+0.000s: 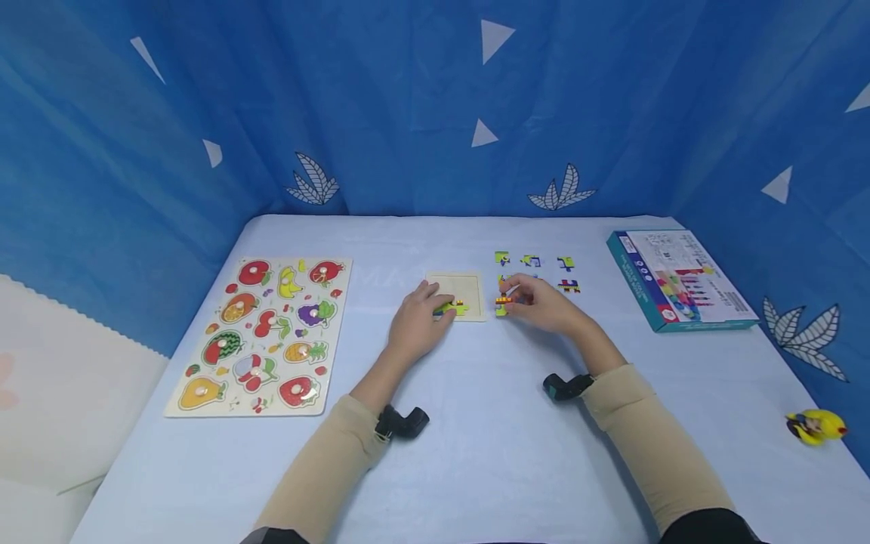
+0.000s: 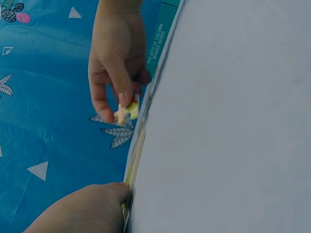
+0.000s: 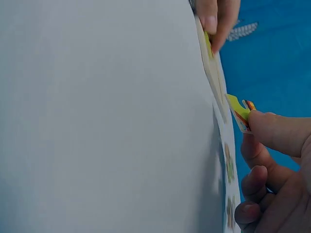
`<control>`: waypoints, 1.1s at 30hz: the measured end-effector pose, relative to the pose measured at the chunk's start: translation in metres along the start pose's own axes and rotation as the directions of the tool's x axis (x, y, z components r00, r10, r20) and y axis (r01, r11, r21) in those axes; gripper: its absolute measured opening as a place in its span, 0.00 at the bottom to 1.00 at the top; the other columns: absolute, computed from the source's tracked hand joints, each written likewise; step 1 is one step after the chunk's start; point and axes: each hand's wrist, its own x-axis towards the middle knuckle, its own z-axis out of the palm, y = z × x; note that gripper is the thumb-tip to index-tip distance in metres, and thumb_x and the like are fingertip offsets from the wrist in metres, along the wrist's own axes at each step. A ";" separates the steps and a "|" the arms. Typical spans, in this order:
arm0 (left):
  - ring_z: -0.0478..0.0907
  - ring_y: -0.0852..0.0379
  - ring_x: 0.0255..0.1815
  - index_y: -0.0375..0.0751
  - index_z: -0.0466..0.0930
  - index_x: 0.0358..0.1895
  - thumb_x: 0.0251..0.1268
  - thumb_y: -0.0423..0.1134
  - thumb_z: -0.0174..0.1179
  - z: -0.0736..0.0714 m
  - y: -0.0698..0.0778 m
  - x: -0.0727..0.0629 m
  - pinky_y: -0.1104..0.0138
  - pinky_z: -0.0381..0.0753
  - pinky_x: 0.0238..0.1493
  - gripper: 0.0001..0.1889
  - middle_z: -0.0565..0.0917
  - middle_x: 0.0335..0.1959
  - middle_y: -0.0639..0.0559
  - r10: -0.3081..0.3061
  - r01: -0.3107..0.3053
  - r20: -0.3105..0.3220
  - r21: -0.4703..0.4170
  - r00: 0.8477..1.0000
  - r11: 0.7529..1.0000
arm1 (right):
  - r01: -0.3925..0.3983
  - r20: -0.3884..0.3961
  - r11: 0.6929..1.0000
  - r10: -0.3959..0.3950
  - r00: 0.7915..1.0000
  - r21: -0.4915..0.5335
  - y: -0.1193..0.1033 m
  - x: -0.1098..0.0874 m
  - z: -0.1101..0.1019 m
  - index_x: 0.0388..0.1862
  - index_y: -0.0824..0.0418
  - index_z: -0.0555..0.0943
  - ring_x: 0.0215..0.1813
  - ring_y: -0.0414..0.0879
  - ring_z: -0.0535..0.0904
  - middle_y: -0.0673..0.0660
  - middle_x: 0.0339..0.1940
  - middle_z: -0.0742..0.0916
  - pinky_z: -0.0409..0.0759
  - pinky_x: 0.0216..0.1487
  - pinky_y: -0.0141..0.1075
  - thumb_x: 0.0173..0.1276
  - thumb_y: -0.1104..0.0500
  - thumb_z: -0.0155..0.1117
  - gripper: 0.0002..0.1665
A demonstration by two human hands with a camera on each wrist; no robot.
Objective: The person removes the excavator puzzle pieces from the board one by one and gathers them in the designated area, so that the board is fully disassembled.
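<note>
A small square wooden puzzle tray [image 1: 465, 285] lies flat mid-table, with yellow-green jigsaw pieces [image 1: 460, 307] in its near left part. My left hand [image 1: 418, 321] rests over the tray's left side, fingers and thumb touching those pieces. To the right of the tray, my right hand [image 1: 544, 304] pinches one yellow and red jigsaw piece [image 3: 238, 109] between thumb and fingers. In the right wrist view that piece is tilted up, above the tabletop. Several loose jigsaw pieces [image 1: 566, 262] are laid out behind and beside the right hand, which hides some of them.
On the left lies a wooden fruit peg puzzle board [image 1: 272, 344]. A teal and white box [image 1: 686, 279] sits at the back right. Near the right edge is a yellow duck toy [image 1: 816, 426]. A blue curtain [image 1: 435, 113] hangs behind the table.
</note>
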 end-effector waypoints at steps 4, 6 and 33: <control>0.56 0.49 0.80 0.56 0.80 0.63 0.72 0.54 0.56 -0.001 0.001 -0.001 0.51 0.59 0.78 0.20 0.69 0.74 0.48 0.002 -0.002 0.001 -0.004 1.000 1.000 | -0.036 -0.033 0.999 0.035 0.999 -0.026 0.017 -0.013 -0.017 0.57 0.53 0.78 0.44 0.52 0.73 0.56 0.46 0.83 0.74 0.42 0.39 0.70 0.57 0.66 0.18; 0.56 0.49 0.80 0.55 0.80 0.62 0.72 0.53 0.57 -0.002 0.001 -0.001 0.51 0.59 0.78 0.20 0.69 0.74 0.48 0.002 -0.002 0.000 -0.003 1.000 1.000 | -0.052 -0.044 0.998 0.050 0.998 -0.042 0.025 -0.019 -0.026 0.58 0.53 0.78 0.45 0.52 0.73 0.57 0.47 0.83 0.74 0.44 0.39 0.70 0.57 0.65 0.18; 0.56 0.48 0.80 0.56 0.80 0.62 0.72 0.54 0.56 -0.002 0.002 -0.001 0.50 0.60 0.78 0.20 0.69 0.74 0.49 -0.009 0.009 0.004 -0.003 1.000 1.000 | -0.114 -0.115 0.978 0.095 0.989 -0.173 0.075 -0.068 -0.066 0.59 0.56 0.78 0.44 0.53 0.73 0.59 0.43 0.82 0.74 0.41 0.37 0.70 0.59 0.65 0.18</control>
